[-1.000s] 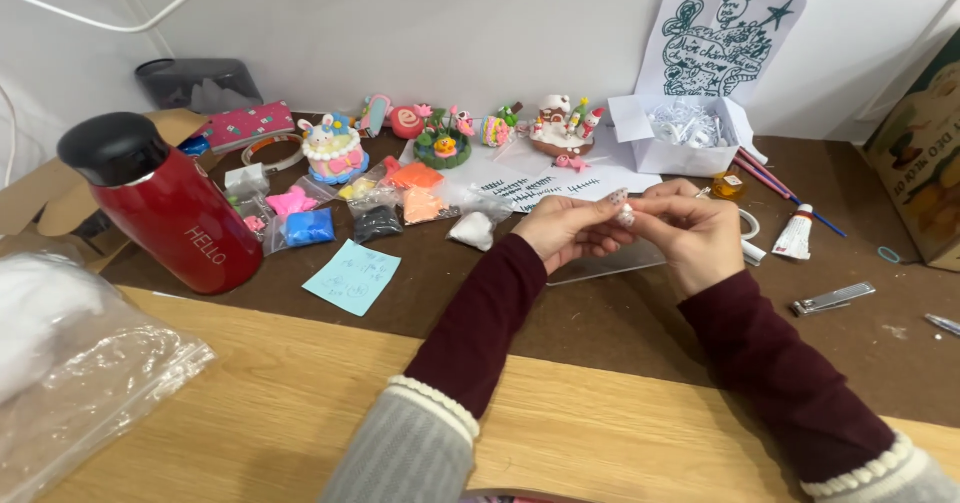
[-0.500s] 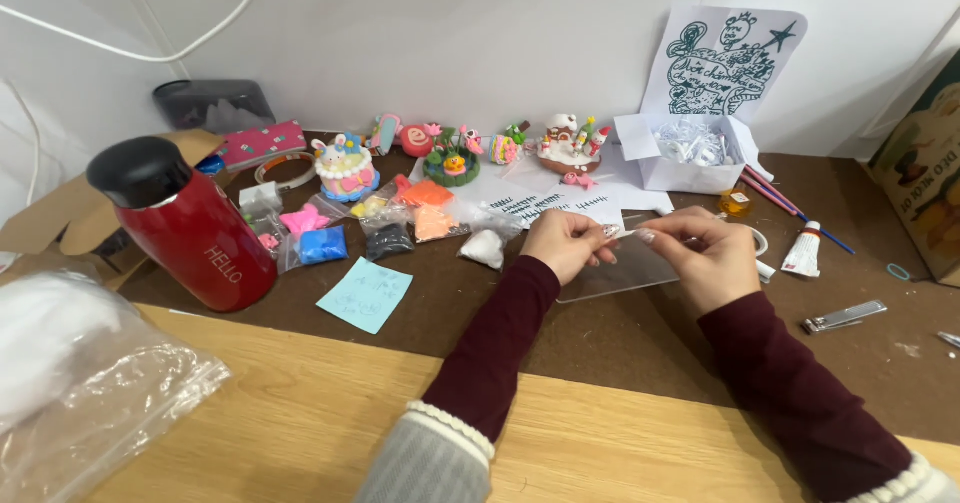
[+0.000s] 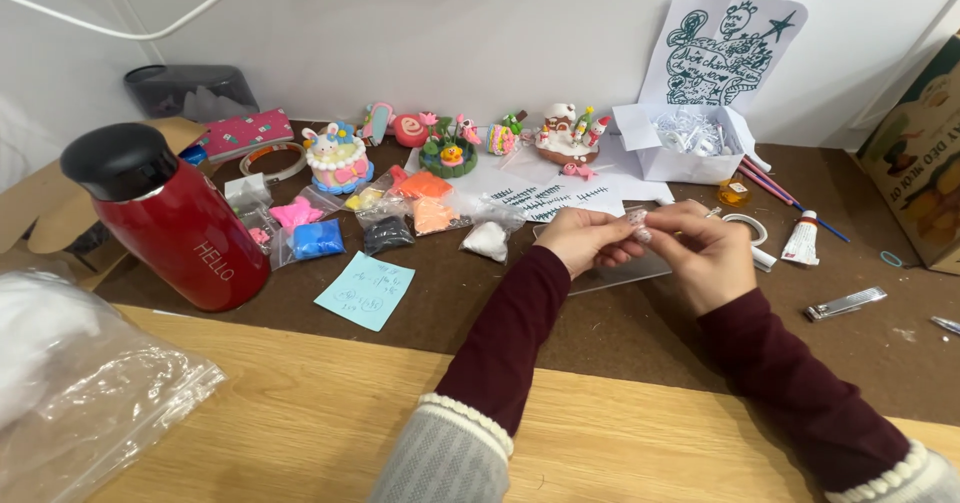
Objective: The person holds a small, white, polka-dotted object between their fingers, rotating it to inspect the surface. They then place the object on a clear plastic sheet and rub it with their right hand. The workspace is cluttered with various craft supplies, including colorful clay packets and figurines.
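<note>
My left hand [image 3: 585, 241] and right hand [image 3: 705, 255] meet fingertip to fingertip just right of the frame's centre, both pinched shut on a tiny pale piece of clay [image 3: 637, 225] held above the clear plastic sheet [image 3: 620, 275] — it's too small for me to tell its exact shape. To work it well I'd judge the pinch should stay light and the rolling slow, with my wrists low over the brown mat [image 3: 640, 333] — so if the bit slips it lands on the sheet rather than among the small clay bags [image 3: 400, 218] left of centre.
</note>
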